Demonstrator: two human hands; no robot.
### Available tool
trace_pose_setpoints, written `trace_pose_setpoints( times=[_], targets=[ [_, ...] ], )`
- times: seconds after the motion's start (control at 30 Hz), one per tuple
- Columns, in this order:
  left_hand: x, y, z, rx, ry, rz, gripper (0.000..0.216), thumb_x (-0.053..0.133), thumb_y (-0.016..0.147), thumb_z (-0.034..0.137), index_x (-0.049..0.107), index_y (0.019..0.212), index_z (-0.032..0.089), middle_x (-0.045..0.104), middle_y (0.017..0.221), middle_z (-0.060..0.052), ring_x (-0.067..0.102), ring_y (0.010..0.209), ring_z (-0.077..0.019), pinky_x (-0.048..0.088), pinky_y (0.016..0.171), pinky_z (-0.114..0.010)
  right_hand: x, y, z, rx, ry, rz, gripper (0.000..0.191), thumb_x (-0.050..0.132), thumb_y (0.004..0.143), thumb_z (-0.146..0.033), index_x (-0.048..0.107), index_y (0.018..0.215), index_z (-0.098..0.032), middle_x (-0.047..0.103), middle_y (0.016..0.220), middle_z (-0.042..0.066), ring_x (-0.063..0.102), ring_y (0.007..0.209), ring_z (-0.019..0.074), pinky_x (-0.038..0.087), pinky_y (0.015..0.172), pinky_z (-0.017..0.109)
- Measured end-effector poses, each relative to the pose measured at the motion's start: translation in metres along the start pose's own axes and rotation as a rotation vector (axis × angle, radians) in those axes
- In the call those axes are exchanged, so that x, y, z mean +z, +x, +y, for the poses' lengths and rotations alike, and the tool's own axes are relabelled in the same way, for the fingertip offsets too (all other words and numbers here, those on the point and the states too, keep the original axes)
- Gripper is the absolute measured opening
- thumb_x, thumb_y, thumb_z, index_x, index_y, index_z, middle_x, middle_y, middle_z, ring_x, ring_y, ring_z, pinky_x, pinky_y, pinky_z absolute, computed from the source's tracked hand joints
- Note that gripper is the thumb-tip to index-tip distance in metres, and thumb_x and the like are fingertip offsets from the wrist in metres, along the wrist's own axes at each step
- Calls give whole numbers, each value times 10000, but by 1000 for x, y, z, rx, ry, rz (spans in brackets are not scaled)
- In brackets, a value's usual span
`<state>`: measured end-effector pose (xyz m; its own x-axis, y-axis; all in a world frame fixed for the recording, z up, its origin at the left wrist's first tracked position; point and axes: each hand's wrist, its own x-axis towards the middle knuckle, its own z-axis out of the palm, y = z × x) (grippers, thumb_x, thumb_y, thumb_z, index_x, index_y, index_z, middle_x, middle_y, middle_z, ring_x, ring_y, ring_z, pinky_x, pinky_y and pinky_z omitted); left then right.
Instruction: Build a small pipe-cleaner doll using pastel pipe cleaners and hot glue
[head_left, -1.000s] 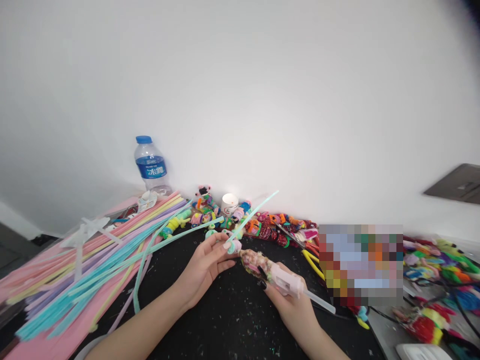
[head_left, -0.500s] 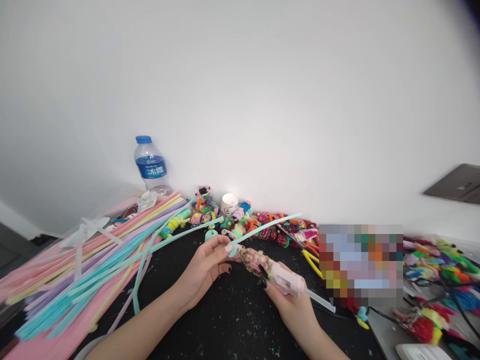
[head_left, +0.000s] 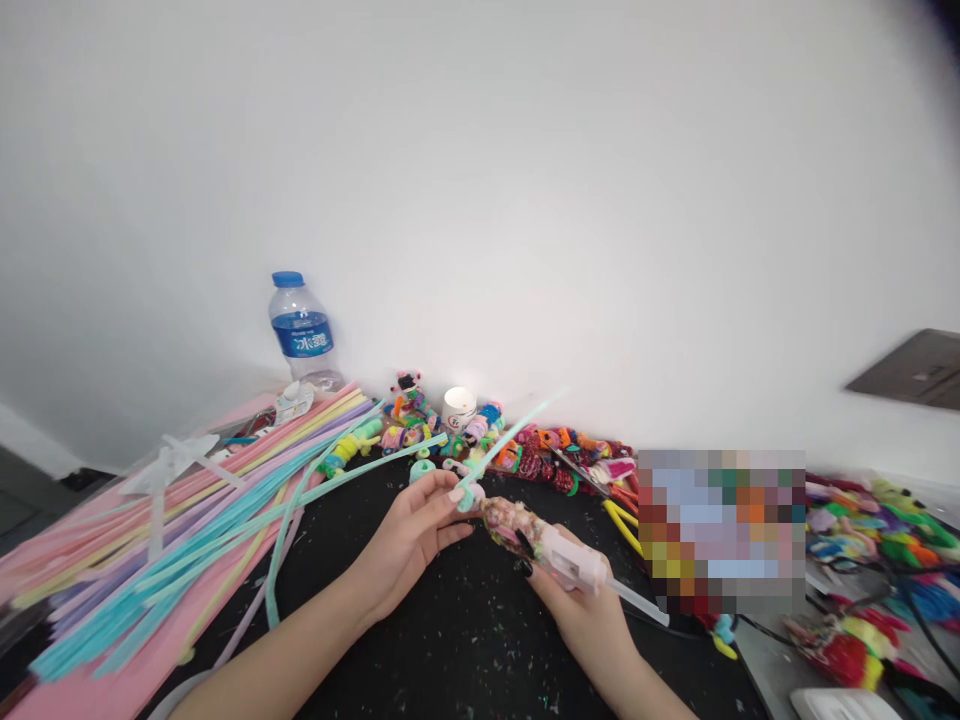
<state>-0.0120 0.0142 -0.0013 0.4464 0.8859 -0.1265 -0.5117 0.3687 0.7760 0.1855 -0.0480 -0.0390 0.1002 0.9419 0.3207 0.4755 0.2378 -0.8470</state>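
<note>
Between the fingertips of my left hand is a mint-green pipe cleaner, coiled at the pinch, its straight end slanting up to the right. My right hand is wrapped round a pale pink hot glue gun with a clear glue stick in its back end. The front of the gun is crusted with brownish lumps, and its tip is close to the coil; whether they touch I cannot tell. A small mint coil lies just beyond my left hand.
Bundled pastel pipe cleaners spread over the left side. A water bottle and a paper cup stand by the wall. Colourful pipe-cleaner pieces line the back, with more piled at the right. The black table is specked with bits.
The pipe cleaner's free end has swung upward and to the left. The lower fingers of my left hand have shifted slightly, while the glue gun has hardly moved.
</note>
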Motion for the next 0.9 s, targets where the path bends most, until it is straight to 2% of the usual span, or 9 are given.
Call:
trace_pose_setpoints(
  times=[0.2, 0.43, 0.7, 0.9],
  targets=[
    [-2, 1, -1, 5, -33, 18, 92, 596, 814, 206, 558, 892, 179, 654, 954, -38, 619, 864, -144, 473, 819, -290, 0, -1, 0, -41, -64, 37, 151, 599, 745, -322, 598, 649, -206, 574, 565, -6, 557, 515, 163, 479, 489, 240],
    [-1, 1, 0, 31, 29, 56, 145, 641, 774, 243, 560, 877, 179, 667, 931, -45, 625, 832, -156, 479, 731, -268, -1, 0, -1, -23, -40, 19, 129, 596, 749, -295, 599, 665, -197, 589, 580, 1, 575, 546, 168, 488, 500, 235],
    [1, 0, 0, 17, 62, 84, 195, 699, 718, 254, 580, 852, 177, 678, 937, -36, 620, 845, -146, 481, 765, -262, 0, 2, -2, 10, 12, -13, 161, 577, 765, -313, 580, 658, -194, 602, 599, 16, 603, 612, 186, 505, 539, 243],
    [0, 2, 1, 23, 39, 79, 159, 669, 754, 230, 566, 863, 178, 682, 893, -19, 626, 853, -131, 480, 791, -253, 1, 0, 2, 10, 13, 5, 154, 587, 760, -297, 576, 648, -192, 612, 618, 19, 599, 600, 177, 504, 539, 237]
  ],
)
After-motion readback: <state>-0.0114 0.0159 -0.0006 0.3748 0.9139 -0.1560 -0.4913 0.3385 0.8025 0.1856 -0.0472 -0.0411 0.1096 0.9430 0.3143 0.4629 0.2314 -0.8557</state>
